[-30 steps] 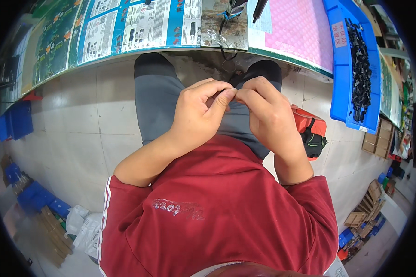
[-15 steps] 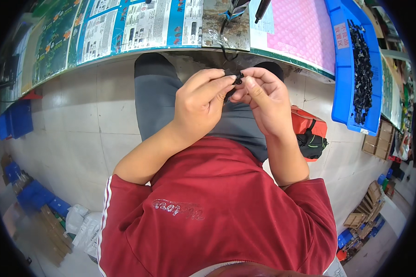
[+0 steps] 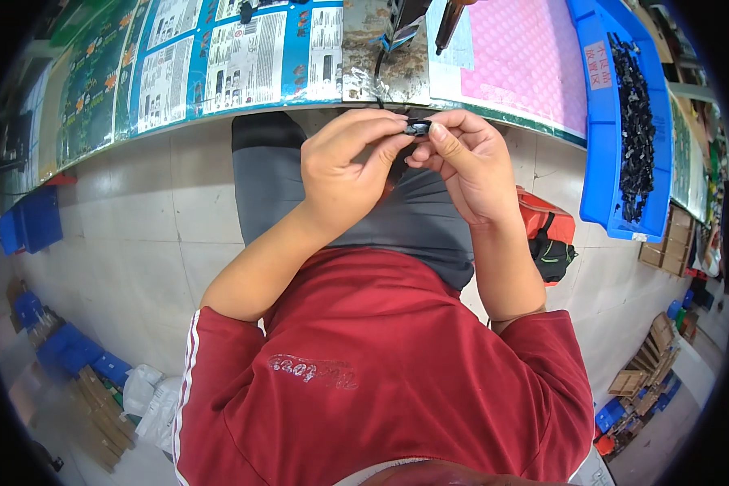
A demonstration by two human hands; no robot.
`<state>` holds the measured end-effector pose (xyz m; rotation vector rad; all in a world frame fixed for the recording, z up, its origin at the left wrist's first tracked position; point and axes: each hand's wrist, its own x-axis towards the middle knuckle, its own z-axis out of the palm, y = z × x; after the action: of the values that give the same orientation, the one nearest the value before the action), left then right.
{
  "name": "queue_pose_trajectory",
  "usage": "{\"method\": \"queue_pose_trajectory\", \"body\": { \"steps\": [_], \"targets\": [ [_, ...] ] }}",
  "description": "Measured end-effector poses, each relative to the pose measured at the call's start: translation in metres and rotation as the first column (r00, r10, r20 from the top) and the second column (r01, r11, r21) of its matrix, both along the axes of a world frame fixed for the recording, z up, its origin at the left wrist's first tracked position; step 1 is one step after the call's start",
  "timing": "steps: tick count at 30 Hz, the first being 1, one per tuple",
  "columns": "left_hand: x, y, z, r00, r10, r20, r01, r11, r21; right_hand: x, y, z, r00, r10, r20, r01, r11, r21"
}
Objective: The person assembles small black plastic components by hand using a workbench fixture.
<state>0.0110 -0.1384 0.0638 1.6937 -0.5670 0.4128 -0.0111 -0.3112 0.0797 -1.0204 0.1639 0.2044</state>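
Observation:
Between my two hands, just in front of the bench edge, is a small black plastic part (image 3: 417, 128) with a shiny, greyish face. The fingertips of my left hand (image 3: 350, 158) pinch its left end. My right hand (image 3: 467, 162) holds its right end between thumb and forefinger, the other fingers curled below. Fingertips cover both ends, so its full shape is hidden.
A work bench (image 3: 247, 61) covered with printed sheets runs across the top. A dark pen-shaped tool (image 3: 448, 28) hangs over it near pink bubble wrap (image 3: 518, 61). At right, a blue bin (image 3: 595, 182) holds many small black pieces (image 3: 636, 130). A red bag (image 3: 547, 211) lies on the floor.
The black part has been turned, and its shiny, greyish face now shows between my fingertips. Both hands keep hold of it. The view has shifted slightly, with more of the bench showing.

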Motion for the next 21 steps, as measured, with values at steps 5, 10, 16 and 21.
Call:
{"method": "queue_pose_trajectory", "body": {
  "steps": [5, 10, 16, 21],
  "targets": [
    [0.011, -0.011, -0.008, 0.971, -0.047, -0.235, 0.0, 0.98, -0.197, 0.014, -0.007, -0.009, 1.0, 0.0, -0.007, 0.0, 1.0, 0.028],
    [0.024, -0.022, -0.007, 0.937, -0.034, -0.349, -0.04, 0.979, -0.202, 0.032, -0.014, -0.017, 1.0, -0.013, 0.001, 0.013, 1.0, 0.001],
    [0.048, -0.03, -0.002, 0.986, 0.117, -0.122, -0.115, 0.993, 0.022, 0.054, -0.02, -0.016, 0.999, -0.031, 0.013, 0.032, 0.999, -0.028],
    [0.053, -0.041, -0.006, 0.964, 0.256, 0.067, -0.26, 0.963, 0.073, 0.066, -0.025, -0.017, 0.999, -0.045, 0.023, 0.045, 0.999, -0.017]
  ]
}}
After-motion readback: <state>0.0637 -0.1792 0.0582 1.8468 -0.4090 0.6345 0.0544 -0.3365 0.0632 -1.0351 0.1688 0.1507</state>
